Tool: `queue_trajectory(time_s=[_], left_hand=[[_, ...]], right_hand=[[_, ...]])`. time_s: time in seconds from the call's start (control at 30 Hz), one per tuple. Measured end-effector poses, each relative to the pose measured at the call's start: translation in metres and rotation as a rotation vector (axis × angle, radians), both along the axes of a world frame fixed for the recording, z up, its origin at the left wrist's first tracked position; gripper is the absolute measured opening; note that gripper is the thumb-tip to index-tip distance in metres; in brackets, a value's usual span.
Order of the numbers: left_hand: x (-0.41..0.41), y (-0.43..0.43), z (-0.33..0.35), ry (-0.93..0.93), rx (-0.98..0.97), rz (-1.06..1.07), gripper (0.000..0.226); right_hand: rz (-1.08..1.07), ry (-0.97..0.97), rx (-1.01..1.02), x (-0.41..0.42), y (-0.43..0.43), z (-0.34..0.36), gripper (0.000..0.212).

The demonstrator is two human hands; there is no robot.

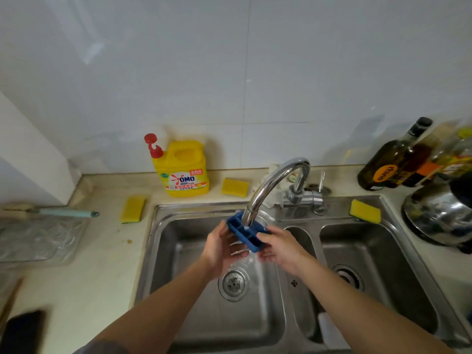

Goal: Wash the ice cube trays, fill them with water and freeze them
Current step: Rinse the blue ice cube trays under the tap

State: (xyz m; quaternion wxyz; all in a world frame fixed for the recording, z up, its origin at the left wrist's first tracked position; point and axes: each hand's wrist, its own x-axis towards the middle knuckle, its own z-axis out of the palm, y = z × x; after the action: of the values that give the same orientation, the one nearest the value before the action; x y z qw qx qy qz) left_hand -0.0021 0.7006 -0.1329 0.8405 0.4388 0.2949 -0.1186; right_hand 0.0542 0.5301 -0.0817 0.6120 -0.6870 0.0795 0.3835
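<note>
Two grips on blue tray [243, 234]: left hand [221, 247], right hand [279, 247] at opposite edges, under faucet [275, 180], above sink [166, 251].

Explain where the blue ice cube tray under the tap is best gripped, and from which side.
Grip the ice cube tray by opposite rims, left hand from the left, right hand from the right; the faucet sits over its top.

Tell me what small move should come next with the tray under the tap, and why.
Probably slide the tray away from the body so the water reaches its near cells. The left hand and right hand hold it over the sink. The tap ends over the tray's far end, and the water spills off below.
</note>
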Motion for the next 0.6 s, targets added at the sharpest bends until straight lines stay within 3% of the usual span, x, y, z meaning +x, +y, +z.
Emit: queue_trajectory(time_s=[0.07, 0.17, 0.37, 0.47, 0.6], left_hand=[[-0.001, 0.005, 0.001, 0.028, -0.002, 0.045, 0.051], [0.003, 0.009, 0.005, 0.055, 0.133, -0.061, 0.028], [0.012, 0.002, 0.01, 0.144, 0.259, -0.062, 0.016], [0.016, 0.002, 0.01, 0.138, 0.319, -0.012, 0.018], [0.014, 0.005, 0.016, 0.084, 0.394, -0.105, 0.023]], right_hand=[[0.007, -0.062, -0.027, 0.008, -0.002, 0.005, 0.026], [0.043, -0.125, -0.016, 0.017, -0.002, 0.009, 0.028], [0.119, -0.287, -0.065, 0.021, 0.005, 0.006, 0.034], [0.087, -0.192, -0.056, 0.018, 0.009, -0.006, 0.046], [-0.046, -0.016, -0.067, 0.009, 0.018, -0.019, 0.033]])
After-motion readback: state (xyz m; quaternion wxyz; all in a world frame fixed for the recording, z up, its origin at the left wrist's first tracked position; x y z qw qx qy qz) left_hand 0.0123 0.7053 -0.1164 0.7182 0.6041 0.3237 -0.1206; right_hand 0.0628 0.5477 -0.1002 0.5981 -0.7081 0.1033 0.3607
